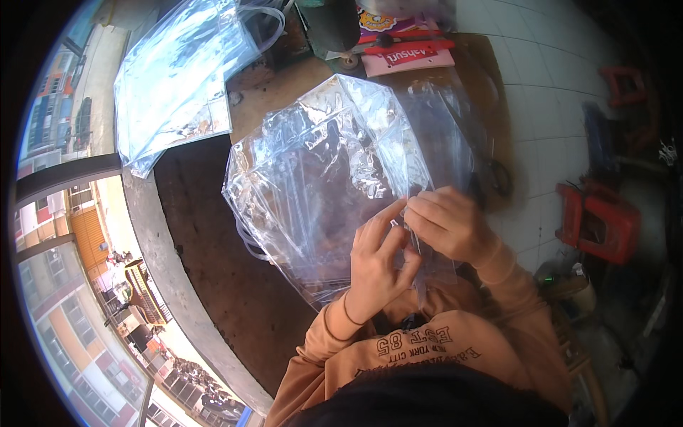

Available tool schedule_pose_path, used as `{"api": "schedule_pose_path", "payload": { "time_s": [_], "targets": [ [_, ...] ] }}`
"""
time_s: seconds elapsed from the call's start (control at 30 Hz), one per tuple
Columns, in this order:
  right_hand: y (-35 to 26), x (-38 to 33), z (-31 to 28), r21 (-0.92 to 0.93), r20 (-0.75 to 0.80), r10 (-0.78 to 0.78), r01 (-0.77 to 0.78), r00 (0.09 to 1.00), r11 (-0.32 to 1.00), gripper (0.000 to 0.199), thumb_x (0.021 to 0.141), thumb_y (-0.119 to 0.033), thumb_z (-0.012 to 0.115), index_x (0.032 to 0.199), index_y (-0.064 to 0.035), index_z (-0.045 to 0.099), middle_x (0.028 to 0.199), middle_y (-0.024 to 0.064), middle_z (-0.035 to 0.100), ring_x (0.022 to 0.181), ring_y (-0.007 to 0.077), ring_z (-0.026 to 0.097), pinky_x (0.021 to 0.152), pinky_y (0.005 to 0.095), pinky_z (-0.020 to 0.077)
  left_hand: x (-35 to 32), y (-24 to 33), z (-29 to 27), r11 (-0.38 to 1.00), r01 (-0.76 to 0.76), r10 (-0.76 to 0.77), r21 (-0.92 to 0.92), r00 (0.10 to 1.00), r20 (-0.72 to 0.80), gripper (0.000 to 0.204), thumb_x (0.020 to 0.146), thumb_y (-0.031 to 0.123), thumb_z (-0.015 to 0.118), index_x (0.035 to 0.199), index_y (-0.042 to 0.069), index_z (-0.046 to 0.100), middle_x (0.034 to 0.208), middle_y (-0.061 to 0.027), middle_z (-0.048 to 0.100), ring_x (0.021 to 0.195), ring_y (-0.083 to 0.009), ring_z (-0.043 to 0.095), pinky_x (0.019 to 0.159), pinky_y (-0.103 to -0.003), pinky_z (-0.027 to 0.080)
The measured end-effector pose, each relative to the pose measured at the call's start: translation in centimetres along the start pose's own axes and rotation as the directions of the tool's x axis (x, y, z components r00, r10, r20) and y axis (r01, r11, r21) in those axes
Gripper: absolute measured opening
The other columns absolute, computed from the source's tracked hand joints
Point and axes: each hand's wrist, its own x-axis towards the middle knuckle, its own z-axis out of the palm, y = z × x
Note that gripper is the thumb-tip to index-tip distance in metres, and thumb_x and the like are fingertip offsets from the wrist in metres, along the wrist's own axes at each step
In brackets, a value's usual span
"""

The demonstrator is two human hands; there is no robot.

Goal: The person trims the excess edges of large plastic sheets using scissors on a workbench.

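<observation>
A clear, glossy plastic bag (331, 153) lies spread before me, with creased, stiff-looking edges. A looped handle shows at its left side. My left hand (383, 260) is at the bag's near right edge, its index finger stretched up to the seam and the thumb lower down. Fingertips of my right hand (448, 224) pinch the same edge, right against the left index finger. Whatever small part sits between the fingertips is hidden. More clear plastic (437, 121) lies under and to the right of the bag.
Several clear bags (178, 82) are stacked at the far left, by the window ledge (167, 235). Dark-handled scissors (500, 176) lie on the brown table's (260, 99) right side. A pink card (409, 62) and a dark container (329, 27) stand at the back. Red stools (601, 222) are on the tiled floor.
</observation>
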Motion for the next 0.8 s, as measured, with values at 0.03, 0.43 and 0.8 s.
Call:
{"api": "schedule_pose_path", "payload": {
  "time_s": [0.03, 0.43, 0.8],
  "targets": [
    [0.0, 0.3, -0.2, 0.041, -0.014, 0.032, -0.031, 0.999, 0.999, 0.013, 0.074, -0.005, 0.059, 0.086, -0.0011, 0.06, 0.089, 0.008, 0.058, 0.085, 0.0205, 0.058, 0.07, 0.032, 0.0469, 0.2, 0.4, -0.3, 0.999, -0.014, 0.013, 0.035, 1.0, 0.003, 0.011, 0.061, 0.004, 0.058, 0.069, 0.001, 0.052, 0.118, -0.0175, 0.053, 0.092, -0.0303, 0.056, 0.079, -0.037, 0.043],
    [0.5, 0.8, -1.5, 0.085, -0.141, 0.108, -0.097, 0.984, 0.992, 0.024, 0.075, -0.002, 0.063, 0.098, -0.005, 0.057, 0.098, 0.007, 0.06, 0.088, 0.0193, 0.06, 0.071, 0.0298, 0.0479, -0.2, 0.0, -1.1, 0.999, 0.048, -0.046, 0.025, 0.997, -0.054, 0.007, 0.063, -0.002, 0.056, 0.069, -0.002, 0.053, 0.112, -0.0193, 0.058, 0.084, -0.0263, 0.061, 0.075, -0.031, 0.047],
    [-0.5, -0.6, -0.1, -0.04, -0.102, -0.112, 0.109, 0.988, 0.993, 0.018, 0.078, -0.014, 0.059, 0.094, -0.0085, 0.062, 0.086, 0.0032, 0.063, 0.085, 0.0161, 0.061, 0.069, 0.0259, 0.0484, -0.4, 0.3, -0.8, 0.999, 0.002, -0.003, 0.039, 1.0, 0.008, 0.015, 0.063, 0.003, 0.062, 0.077, 0.001, 0.056, 0.111, -0.0132, 0.059, 0.082, -0.025, 0.058, 0.074, -0.032, 0.043]
  ]
}}
